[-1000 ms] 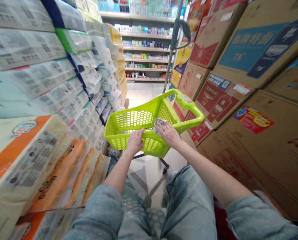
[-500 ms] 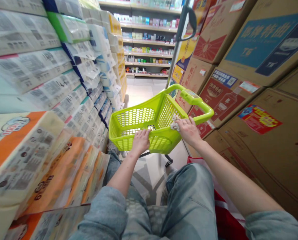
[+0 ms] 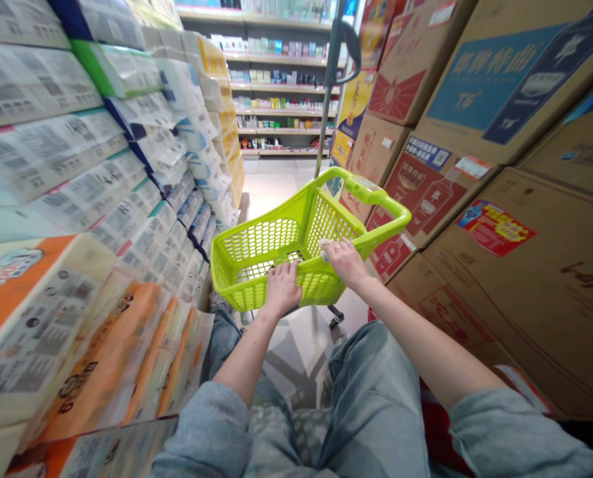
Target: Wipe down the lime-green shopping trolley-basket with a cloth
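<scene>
My right hand (image 3: 346, 262) has a pale wad (image 3: 323, 247) pinched under its fingers, pressed to the near rim of the basket (image 3: 321, 289), on the handle side. Left hand (image 3: 282, 289) is hooked over that same rim further along, fingers inside. Basket's right in front of my knees, on the aisle floor between the stacked packs (image 3: 127, 189) and the boxes (image 3: 515, 295). What I'd worry about: there's a caster (image 3: 335, 322) under it, so a hard push with the right could make it roll or swing if the left grip goes slack, maybe into the boxes. The wad could also slip, since it barely pokes out of my fingers. Can't see my fingertips or left thumb properly, most of the undercarriage is hidden, and the left-edge packs are blurred and cut off.
</scene>
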